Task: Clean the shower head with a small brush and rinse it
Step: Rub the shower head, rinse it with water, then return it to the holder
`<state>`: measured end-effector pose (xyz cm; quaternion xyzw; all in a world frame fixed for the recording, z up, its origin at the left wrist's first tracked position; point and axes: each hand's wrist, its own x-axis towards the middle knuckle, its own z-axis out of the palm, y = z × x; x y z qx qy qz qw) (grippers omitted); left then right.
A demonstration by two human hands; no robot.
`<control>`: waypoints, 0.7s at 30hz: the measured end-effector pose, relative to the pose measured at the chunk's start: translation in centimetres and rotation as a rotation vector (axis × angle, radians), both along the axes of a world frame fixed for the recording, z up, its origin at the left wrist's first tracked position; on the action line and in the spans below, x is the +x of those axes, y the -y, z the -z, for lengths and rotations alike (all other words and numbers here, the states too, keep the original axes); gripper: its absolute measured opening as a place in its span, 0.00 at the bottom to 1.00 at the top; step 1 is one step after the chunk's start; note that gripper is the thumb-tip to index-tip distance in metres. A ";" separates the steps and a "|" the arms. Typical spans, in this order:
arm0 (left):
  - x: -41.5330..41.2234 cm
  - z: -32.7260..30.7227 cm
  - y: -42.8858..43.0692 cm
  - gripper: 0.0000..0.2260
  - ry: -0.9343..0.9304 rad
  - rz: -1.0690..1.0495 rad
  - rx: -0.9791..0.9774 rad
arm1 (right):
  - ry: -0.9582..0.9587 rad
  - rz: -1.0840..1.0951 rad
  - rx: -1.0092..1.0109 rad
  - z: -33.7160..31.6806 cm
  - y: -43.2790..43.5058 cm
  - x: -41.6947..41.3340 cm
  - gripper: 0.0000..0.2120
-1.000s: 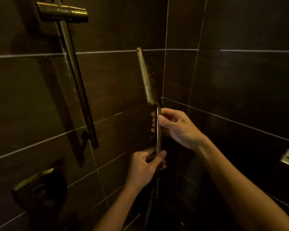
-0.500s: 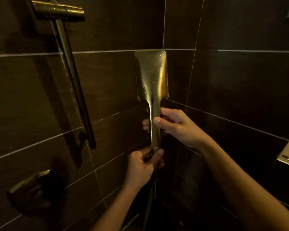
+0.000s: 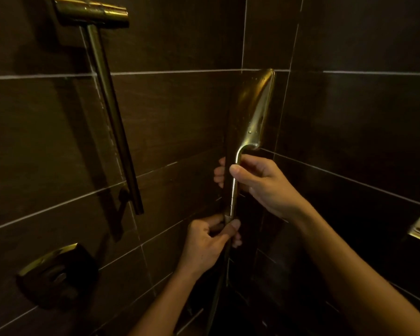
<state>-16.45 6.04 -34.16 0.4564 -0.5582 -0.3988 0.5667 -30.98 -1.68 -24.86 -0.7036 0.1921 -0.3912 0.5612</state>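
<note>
Head view: the shower head point(image 3: 250, 112) stood upright in the tiled corner, off its slide rail point(image 3: 112, 122). The right hand point(image 3: 260, 183) had its fingers curled round the upper handle, thumb across the front. The left hand point(image 3: 204, 243) pinched the hose point(image 3: 220, 287) joint at the base, probably to steady or turn the unit (spray face not visible). No brush appeared. The mixer control point(image 3: 56, 270) sat lower left, well apart.
</note>
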 end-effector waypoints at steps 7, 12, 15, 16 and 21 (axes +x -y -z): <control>0.0 0.5 0.1 0.05 0.107 -0.082 -0.033 | 0.010 0.358 -0.228 0.7 0.3 0.6 0.15; -0.5 0.3 -0.1 0.06 0.047 -0.039 0.004 | -0.144 0.304 -0.308 0.0 0.3 0.2 0.16; -0.5 0.4 0.1 0.06 -0.057 0.001 0.015 | -0.137 -0.014 -0.090 -0.7 0.5 -0.9 0.20; -0.6 0.3 0.1 0.06 -0.066 0.003 0.026 | -0.134 -0.084 -0.045 -0.9 0.5 -1.3 0.22; -0.8 0.3 0.2 0.03 0.019 -0.072 0.002 | -0.114 0.026 -0.111 -0.7 0.6 -1.2 0.19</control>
